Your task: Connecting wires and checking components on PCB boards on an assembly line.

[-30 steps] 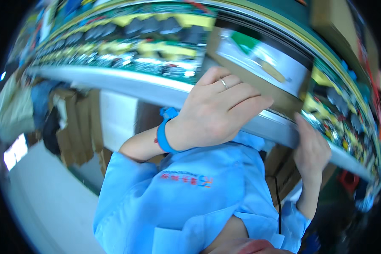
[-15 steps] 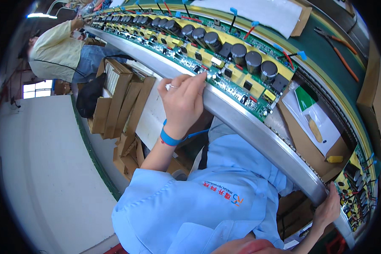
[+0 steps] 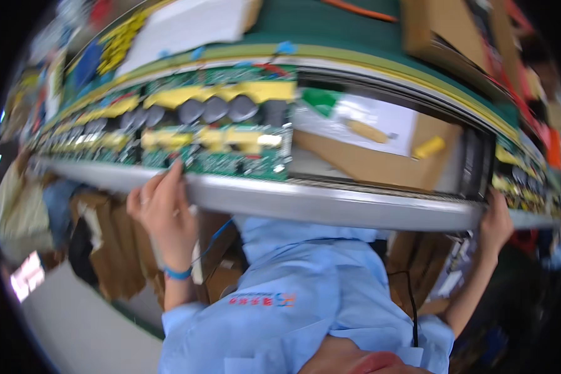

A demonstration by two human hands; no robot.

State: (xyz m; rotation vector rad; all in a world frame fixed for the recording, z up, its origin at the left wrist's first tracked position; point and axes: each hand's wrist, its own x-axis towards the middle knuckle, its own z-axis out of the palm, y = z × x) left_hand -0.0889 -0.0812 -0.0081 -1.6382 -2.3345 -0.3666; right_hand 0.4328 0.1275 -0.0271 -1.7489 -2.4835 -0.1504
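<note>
A row of green circuit boards (image 3: 224, 163) with black capacitors and yellow parts lies along a silver metal rail (image 3: 336, 209). At the left, my left hand (image 3: 165, 209) has its bent fingers on the near edge of a board, over the rail; motion blurs the fingertips. A blue wrist strap (image 3: 178, 273) is round that wrist. My right hand (image 3: 497, 218) is closed over the rail at the far right, beside another group of boards (image 3: 518, 177). Its fingers are partly hidden.
Between the board groups, a gap shows cardboard (image 3: 355, 163), a white sheet (image 3: 396, 118) and a yellow part (image 3: 429, 148). Behind the line are a green mat (image 3: 343, 37), an open carton (image 3: 433, 28) and an orange handle (image 3: 361, 9). Folded cartons (image 3: 115, 249) stand at left.
My view has swung round, so the rail now runs nearly level and the gap sits more central. Both hands remain at the rail, the left one with its fingers more extended.
</note>
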